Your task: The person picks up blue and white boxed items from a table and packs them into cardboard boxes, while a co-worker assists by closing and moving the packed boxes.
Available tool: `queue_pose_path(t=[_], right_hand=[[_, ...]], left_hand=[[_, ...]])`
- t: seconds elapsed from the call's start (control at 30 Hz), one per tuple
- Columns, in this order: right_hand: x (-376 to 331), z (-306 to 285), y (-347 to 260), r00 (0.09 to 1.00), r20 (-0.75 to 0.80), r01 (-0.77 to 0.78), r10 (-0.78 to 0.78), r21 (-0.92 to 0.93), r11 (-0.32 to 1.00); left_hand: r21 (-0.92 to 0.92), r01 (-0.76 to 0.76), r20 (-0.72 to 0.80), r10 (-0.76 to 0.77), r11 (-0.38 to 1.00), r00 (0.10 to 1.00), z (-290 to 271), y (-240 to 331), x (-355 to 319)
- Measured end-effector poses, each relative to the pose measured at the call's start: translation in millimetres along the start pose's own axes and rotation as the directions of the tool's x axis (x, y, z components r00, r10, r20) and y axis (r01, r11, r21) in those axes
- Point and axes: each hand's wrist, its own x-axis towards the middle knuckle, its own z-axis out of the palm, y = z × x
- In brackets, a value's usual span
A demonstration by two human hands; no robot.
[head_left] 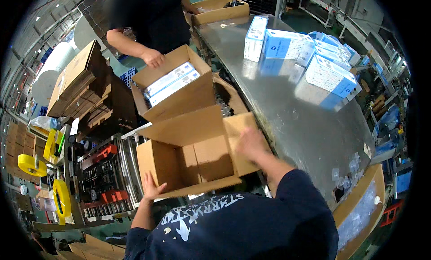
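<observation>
In front of me a brown cardboard box (pixel 192 166) stands with its top flaps spread, and its inside shows bare. My left hand (pixel 151 187) rests at the box's near left corner, fingers and thumb apart against the cardboard. My right hand (pixel 251 143) is on the right flap (pixel 241 125); motion smears its fingers. Just beyond stands a second open carton (pixel 188 96) with white-and-blue boxes (pixel 173 83) lying inside. A co-worker's hand (pixel 153 58) is at that carton's far left edge.
A metal table (pixel 278 107) on the right bears several white-and-blue boxes (pixel 330 76). On the left are a roller conveyor (pixel 131 157), yellow tape rolls (pixel 62 198) and a stack of flattened cartons (pixel 78 87). A carton of clear plastic (pixel 359 215) sits at the lower right.
</observation>
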Motion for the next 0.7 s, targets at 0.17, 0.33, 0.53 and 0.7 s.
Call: queue_pose_path(t=[0.17, 0.33, 0.53, 0.7], right_hand=[[7, 17, 2, 0.867, 0.489, -0.140, -0.094, 0.421, 0.896], [71, -145, 123, 0.999, 0.021, -0.050, 0.050, 0.693, 0.720], [157, -271, 324, 0.789, -0.496, -0.315, 0.363, 0.180, 0.932], [227, -251, 453, 0.697, -0.589, -0.529, 0.409, -0.037, 0.848]], left_hand=[[-0.494, 0.205, 0.388, 0.003, 0.845, 0.922, 51, -34, 12], [-0.189, -0.124, 0.588, 0.213, 0.974, 0.780, 59, 137, 31], [0.168, 0.386, 0.836, -0.339, 0.907, 0.431, 53, 158, 44], [0.418, 0.368, 0.829, -0.515, 0.830, 0.219, 36, 160, 57]])
